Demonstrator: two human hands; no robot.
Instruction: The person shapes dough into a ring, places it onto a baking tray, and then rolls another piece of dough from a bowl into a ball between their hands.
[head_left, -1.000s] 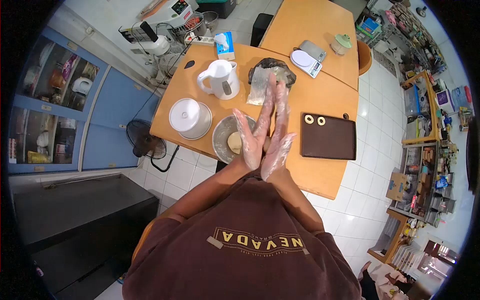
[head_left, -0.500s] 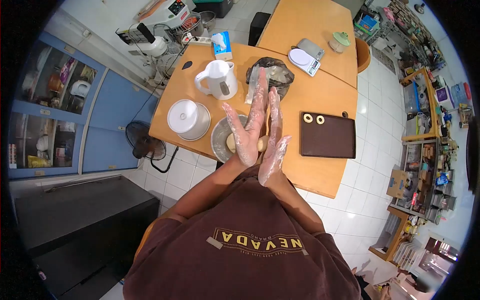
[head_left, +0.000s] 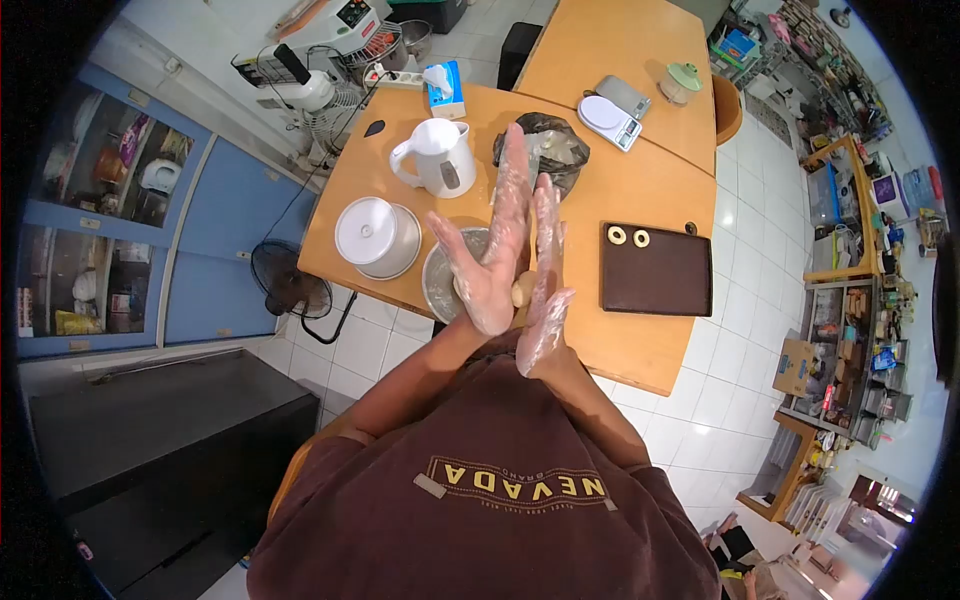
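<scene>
My left hand [head_left: 488,262] is raised over the table edge, fingers stretched up and thumb spread wide. Beside it, my right hand [head_left: 546,285] is also extended, with its fingers together and thumb apart. Neither holds anything. A whitish, shiny film covers both; I cannot tell whether it is thin plastic or flour. Behind my left hand stands a metal bowl [head_left: 436,280], partly hidden. Pale dough [head_left: 521,290] shows between my hands, its full shape hidden. Two dough rings [head_left: 616,235] lie at the far left corner of a dark baking tray [head_left: 655,280] on the right.
Left on the wooden table [head_left: 620,345] are a lidded white tub [head_left: 375,235] and a white electric kettle [head_left: 440,158]. Beyond my fingers sits a black plastic bag [head_left: 562,150]. A kitchen scale [head_left: 609,122], tissue box [head_left: 446,92] and green-lidded jar [head_left: 680,84] stand farther back.
My left hand has tilted slightly left, its fingertips a little higher and its thumb farther out. My right hand has barely moved. A person at the lower right has shifted.
</scene>
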